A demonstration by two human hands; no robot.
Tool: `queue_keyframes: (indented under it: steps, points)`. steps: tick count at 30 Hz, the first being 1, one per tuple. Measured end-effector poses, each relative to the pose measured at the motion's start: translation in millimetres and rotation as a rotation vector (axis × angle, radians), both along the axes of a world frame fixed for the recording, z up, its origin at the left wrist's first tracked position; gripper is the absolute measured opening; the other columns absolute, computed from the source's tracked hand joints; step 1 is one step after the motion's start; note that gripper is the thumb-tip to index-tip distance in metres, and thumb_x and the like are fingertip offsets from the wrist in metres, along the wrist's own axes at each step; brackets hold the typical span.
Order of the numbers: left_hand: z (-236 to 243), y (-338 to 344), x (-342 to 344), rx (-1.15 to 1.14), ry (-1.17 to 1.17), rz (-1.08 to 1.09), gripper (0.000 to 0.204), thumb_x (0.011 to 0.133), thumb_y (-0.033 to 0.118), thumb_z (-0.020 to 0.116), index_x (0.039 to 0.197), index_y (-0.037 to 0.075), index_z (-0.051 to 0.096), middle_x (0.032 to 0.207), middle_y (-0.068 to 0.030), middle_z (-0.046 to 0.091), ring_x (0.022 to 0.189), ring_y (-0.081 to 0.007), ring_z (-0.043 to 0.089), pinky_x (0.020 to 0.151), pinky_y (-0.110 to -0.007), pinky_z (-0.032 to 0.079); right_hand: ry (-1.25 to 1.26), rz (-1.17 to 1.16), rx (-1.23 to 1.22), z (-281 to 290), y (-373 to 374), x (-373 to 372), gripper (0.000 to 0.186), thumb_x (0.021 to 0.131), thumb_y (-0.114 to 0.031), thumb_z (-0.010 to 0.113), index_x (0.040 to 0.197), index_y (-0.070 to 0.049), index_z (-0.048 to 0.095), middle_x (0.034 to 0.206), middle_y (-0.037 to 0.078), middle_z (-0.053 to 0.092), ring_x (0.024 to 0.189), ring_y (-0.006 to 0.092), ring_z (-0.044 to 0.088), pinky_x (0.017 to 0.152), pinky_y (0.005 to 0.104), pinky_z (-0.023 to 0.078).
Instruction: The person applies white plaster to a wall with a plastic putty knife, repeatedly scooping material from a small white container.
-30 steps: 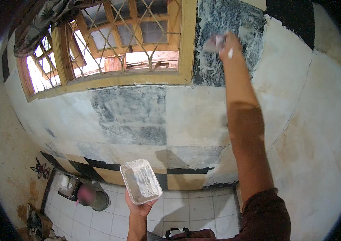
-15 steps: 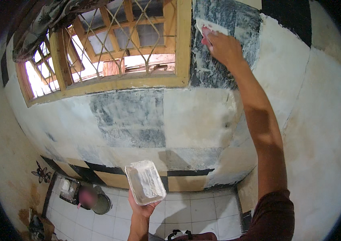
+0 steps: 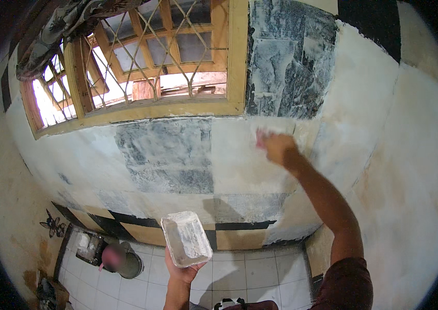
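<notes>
- Well, one left hand (image 3: 180,269) is supporting one plastic tub (image 3: 173,248) from beneath; its thumb shows at the near left edge, and most of its fingers are hidden.
- Just beyond those fingers, white paste (image 3: 192,240) coats the inside of the tub, and its smeared rim has free room on both sides.
- Up and to the right of the tub, well apart from it, one right hand (image 3: 281,148) has its fingers bunched around one small pink thing (image 3: 261,138); both are blurred, and I can't tell whether they touch the wall (image 3: 358,103).
- Behind the right fingers is a pale panel (image 3: 237,155); rightward, the pale wall leaves wide room for the arm.
- Two large dark, white-streaked patches: an upper patch (image 3: 288,67) above the right fingers, ragged at its right edge, and a lower patch (image 3: 165,155) to their left.
- One yellow-framed window (image 3: 237,62) sits up-left of the right fingers, its lower right corner a hard edge near them.
- Down-left of the left fingers, on white floor tiles (image 3: 152,289), stands one bucket (image 3: 135,267).
</notes>
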State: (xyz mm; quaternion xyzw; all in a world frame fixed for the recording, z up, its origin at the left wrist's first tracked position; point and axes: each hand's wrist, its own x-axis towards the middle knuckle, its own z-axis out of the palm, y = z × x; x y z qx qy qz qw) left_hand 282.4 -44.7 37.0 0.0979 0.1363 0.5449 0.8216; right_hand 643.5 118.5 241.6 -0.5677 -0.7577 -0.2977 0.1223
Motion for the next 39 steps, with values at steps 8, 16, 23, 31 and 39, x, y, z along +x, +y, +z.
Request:
queue_keyframes:
  steps: [8, 16, 23, 31, 39]
  points:
    - [6, 2, 6, 0.0, -0.042, 0.023, 0.064, 0.091, 0.055, 0.04, 0.136, 0.01, 0.046, 0.127, -0.0148, 0.057, 0.11, -0.0375, 0.06, 0.082, -0.06, 0.054, -0.23, -0.035, 0.63, 283, 3, -22, 0.026, 0.078, -0.015, 0.06, 0.102, -0.009, 0.067, 0.09, 0.019, 0.067, 0.084, 0.0367, 0.066, 0.074, 0.0489, 0.055]
    - [2, -1, 0, -0.006, 0.0, 0.105, 0.063, 0.092, 0.054, 0.039, 0.136, 0.01, 0.046, 0.127, -0.0144, 0.057, 0.109, -0.0359, 0.061, 0.081, -0.058, 0.054, -0.016, 0.014, 0.241, 172, 38, -22, 0.025, 0.08, -0.013, 0.057, 0.104, -0.004, 0.059, 0.096, 0.021, 0.067, 0.089, 0.0379, 0.065, 0.078, 0.0492, 0.052]
    - [6, 4, 9, 0.018, -0.022, 0.021, 0.063, 0.091, 0.055, 0.04, 0.135, 0.011, 0.046, 0.127, -0.0139, 0.057, 0.109, -0.036, 0.062, 0.081, -0.057, 0.055, -0.126, -0.004, 0.006, -41, 34, 11, 0.019, 0.077, -0.011, 0.062, 0.095, -0.008, 0.067, 0.099, 0.015, 0.065, 0.094, 0.0321, 0.064, 0.078, 0.0438, 0.052]
    - [5, 1, 9, -0.082, 0.01, 0.08, 0.063, 0.091, 0.055, 0.04, 0.135, 0.01, 0.047, 0.126, -0.0145, 0.058, 0.108, -0.0368, 0.062, 0.081, -0.058, 0.054, -0.327, 0.282, 0.19, 49, 7, -5, 0.013, 0.079, -0.01, 0.056, 0.088, -0.008, 0.065, 0.094, 0.013, 0.066, 0.085, 0.0274, 0.066, 0.077, 0.0403, 0.053]
    - [3, 3, 2, -0.02, -0.017, 0.129, 0.062, 0.091, 0.053, 0.04, 0.134, 0.01, 0.048, 0.127, -0.0144, 0.058, 0.111, -0.0363, 0.06, 0.082, -0.058, 0.054, -0.694, 0.104, -0.078, 125, -16, 56, 0.023, 0.09, -0.023, 0.051, 0.102, -0.008, 0.063, 0.11, 0.012, 0.063, 0.11, 0.0323, 0.057, 0.092, 0.0481, 0.049]
